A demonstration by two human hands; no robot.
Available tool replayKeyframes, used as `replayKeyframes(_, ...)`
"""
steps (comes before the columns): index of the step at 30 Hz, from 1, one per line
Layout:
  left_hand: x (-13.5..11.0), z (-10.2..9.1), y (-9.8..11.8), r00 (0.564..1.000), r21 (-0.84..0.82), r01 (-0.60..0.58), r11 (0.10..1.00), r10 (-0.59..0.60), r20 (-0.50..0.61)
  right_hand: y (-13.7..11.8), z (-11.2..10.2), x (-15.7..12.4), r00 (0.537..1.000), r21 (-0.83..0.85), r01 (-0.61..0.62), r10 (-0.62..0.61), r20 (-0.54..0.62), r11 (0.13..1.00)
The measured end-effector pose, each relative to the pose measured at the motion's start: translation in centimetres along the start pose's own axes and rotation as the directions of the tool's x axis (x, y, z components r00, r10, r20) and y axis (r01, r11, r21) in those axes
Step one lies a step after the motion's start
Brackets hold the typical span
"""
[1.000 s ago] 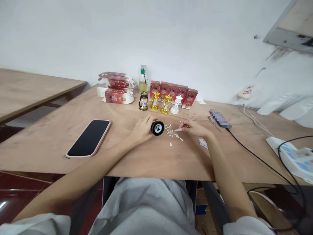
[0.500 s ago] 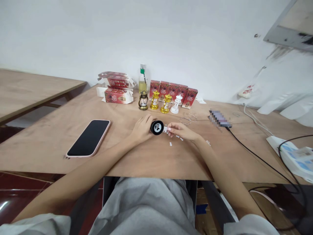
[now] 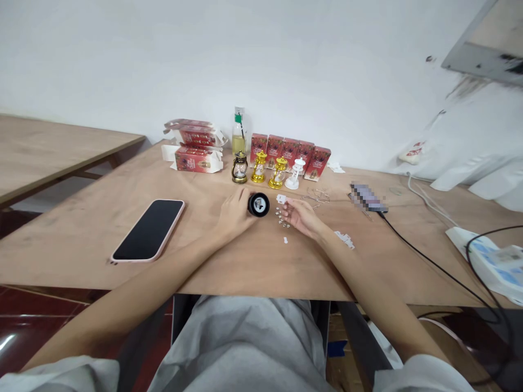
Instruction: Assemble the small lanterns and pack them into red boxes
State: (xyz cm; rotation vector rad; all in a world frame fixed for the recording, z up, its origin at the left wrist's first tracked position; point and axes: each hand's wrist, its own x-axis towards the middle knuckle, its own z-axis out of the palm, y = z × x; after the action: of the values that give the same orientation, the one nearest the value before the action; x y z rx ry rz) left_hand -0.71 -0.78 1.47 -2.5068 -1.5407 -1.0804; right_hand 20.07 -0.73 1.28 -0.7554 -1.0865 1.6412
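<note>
My left hand [image 3: 235, 211] is wrapped round a small black lantern [image 3: 259, 204] lying on its side, its round base facing me. My right hand [image 3: 301, 214] is just right of it, fingers pinched on a small white tab [image 3: 281, 199] held near the lantern's base. Several tiny silver button cells and white tabs [image 3: 283, 219] lie scattered on the wooden table [image 3: 196, 256] between and below the hands.
A row of small lanterns [image 3: 267, 170], dark, gold and white, stands in front of red boxes [image 3: 290, 151] and a bottle [image 3: 238, 136]. A phone [image 3: 149, 229] lies at the left. Wire hooks [image 3: 316, 196], a dark device with a black cable [image 3: 412, 250] and more white tabs [image 3: 344, 239] are at the right.
My right hand picked a white tab from the scattered pile and brought it up beside the lantern's base. My left hand shifted the lantern slightly up and left.
</note>
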Motion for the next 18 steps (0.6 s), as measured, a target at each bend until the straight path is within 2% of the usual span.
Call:
replayKeyframes(3, 0.0, 0.0, 0.3, 0.998, -0.002, 0.066, 0.998, -0.066, 0.011, 0.1, 1.0, -0.2, 0.999, 0.115, 0.02, -0.015, -0.045, 0.993)
replayKeyframes(5, -0.1, -0.1, 0.6, 0.996, 0.023, 0.09, 0.996, -0.09, 0.018, 0.6, 1.8, -0.3, 0.997, 0.113, 0.029, -0.021, -0.069, 0.993)
replayKeyframes(12, -0.3, 0.1, 1.5, 0.996, 0.129, 0.076, 0.989, -0.082, 0.04, 2.5, 4.1, -0.7, 0.967, -0.166, 0.165, -0.193, -0.168, 0.972)
replayKeyframes(18, -0.5, 0.6, 1.3, 0.998, 0.173, 0.036, 0.984, -0.044, 0.042, 3.0, 4.5, -0.7, 0.949, -0.274, 0.093, -0.169, -0.268, 0.957)
